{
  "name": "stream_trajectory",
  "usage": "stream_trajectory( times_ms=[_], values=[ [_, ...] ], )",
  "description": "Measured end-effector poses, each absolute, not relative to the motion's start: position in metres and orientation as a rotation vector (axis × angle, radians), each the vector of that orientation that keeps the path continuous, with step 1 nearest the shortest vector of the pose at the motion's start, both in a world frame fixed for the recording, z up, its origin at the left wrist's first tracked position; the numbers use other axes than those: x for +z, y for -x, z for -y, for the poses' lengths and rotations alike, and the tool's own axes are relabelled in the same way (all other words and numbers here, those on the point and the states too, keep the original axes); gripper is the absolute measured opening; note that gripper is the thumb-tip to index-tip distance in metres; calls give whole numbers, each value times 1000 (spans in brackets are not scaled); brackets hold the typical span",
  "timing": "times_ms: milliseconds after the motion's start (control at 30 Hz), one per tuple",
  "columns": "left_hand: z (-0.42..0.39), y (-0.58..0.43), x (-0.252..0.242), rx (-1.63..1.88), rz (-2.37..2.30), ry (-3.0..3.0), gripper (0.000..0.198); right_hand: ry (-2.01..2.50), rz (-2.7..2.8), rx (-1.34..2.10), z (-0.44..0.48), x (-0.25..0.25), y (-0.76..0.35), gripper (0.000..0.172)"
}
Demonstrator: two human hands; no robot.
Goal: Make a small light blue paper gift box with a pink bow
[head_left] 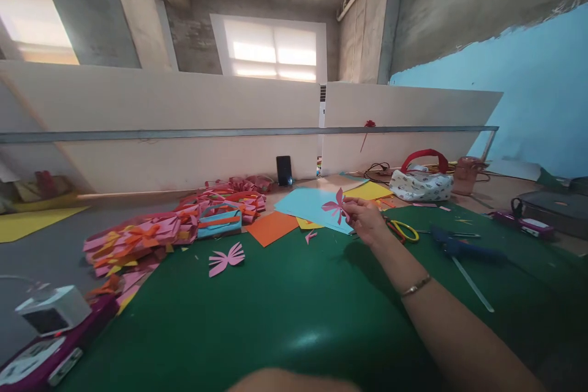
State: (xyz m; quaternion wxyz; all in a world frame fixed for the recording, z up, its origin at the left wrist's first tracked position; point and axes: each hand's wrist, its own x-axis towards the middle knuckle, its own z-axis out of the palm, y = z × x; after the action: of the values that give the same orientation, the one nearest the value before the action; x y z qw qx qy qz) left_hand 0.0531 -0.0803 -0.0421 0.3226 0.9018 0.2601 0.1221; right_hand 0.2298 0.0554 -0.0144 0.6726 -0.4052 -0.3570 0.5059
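A pink paper cutout with petal-like strips (337, 205) is pinched in the fingertips of my right hand (365, 217), held up in front of the light blue sheet (305, 203). On the green mat (257, 318), to the left, lies a pink paper butterfly shape (227, 258) with slit wings. A small pink paper scrap (311, 237) rests between the two. Just right of my wrist are yellow-handled scissors (407, 231), partly covered by the arm. At the bottom edge a blurred strip of skin shows, likely my left hand or forearm (294, 381); its fingers are hidden.
A blue glue gun (463, 248) with a clear glue stick (473, 285) lies right. An orange sheet (272, 228) and a heap of pink and orange paper pieces (151, 226) are left. A phone (284, 170) leans behind. A power strip (68, 337) is front left.
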Motion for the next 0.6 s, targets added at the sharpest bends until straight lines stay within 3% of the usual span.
stream_trajectory(
  times_ms=[133, 300, 467, 600],
  values=[
    [34, -40, -26, 436, -962, -2376, 53, 875, 782, 1145, -54, -13, -230, 25],
    [-30, -48, -36, 432, -1371, -2472, 71, 836, 740, 1125, -60, -12, -235, 25],
    [4, -88, -39, 248, -832, -2565, 64, 839, 740, 1129, -65, -16, -237, 27],
    [67, -77, -11, -131, -179, -2143, 52, 866, 781, 1173, -64, -20, -235, 26]
  ],
)
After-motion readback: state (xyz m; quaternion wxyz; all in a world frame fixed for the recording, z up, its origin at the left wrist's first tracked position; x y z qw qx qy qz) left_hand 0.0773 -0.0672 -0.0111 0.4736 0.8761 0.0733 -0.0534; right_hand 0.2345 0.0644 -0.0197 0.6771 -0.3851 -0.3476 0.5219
